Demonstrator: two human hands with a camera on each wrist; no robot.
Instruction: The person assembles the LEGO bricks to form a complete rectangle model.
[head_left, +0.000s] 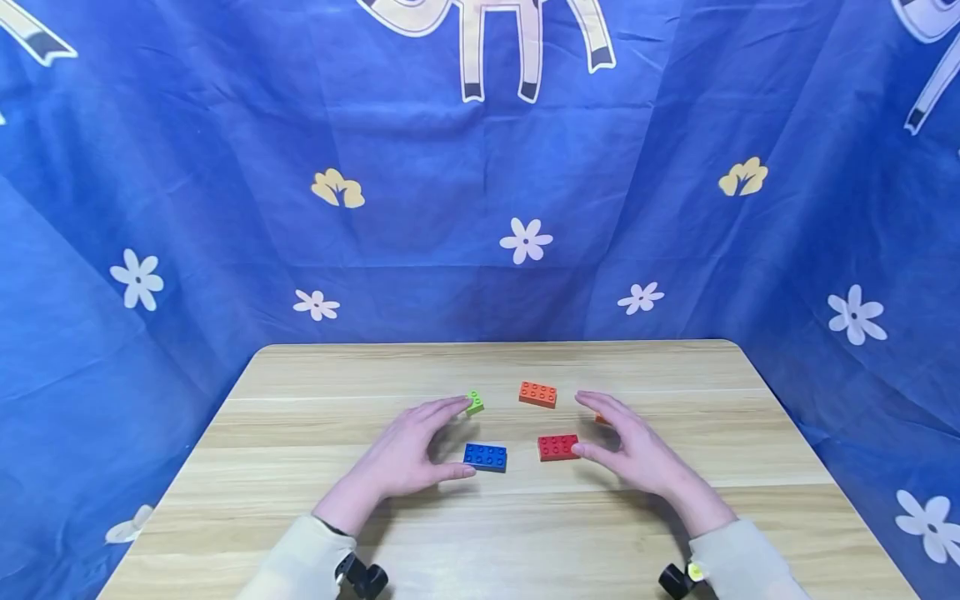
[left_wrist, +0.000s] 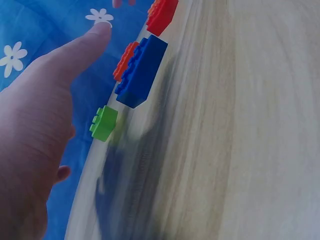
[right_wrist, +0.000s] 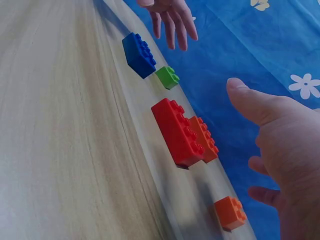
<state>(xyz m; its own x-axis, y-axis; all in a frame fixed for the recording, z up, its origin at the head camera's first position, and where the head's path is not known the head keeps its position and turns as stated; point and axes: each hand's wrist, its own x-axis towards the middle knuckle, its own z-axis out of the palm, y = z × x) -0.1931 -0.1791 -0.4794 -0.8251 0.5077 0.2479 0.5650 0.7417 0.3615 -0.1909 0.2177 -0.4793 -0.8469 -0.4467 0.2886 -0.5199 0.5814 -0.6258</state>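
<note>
My left hand point(head_left: 416, 446) hovers over the table with thumb and fingers spread apart, holding nothing. Its thumb overlaps the near edge of a blue toy brick point(head_left: 485, 457) in the head view, and its fingertips reach a small green brick point(head_left: 475, 403). Across from it, my right hand point(head_left: 630, 446) hangs above the table with relaxed, spread fingers and nothing in them. The right thumb comes up to the right end of a red brick point(head_left: 558, 447). Farther back lies a long orange brick point(head_left: 537, 394). A smaller orange brick point(right_wrist: 230, 213) is mostly hidden beneath the right hand in the head view.
The bricks lie studs up on a light wooden table point(head_left: 495, 550) with rounded far corners. Behind and on both sides hangs a blue cloth point(head_left: 420, 217) printed with flowers and animals. A small black device point(head_left: 362, 575) is strapped at each wrist.
</note>
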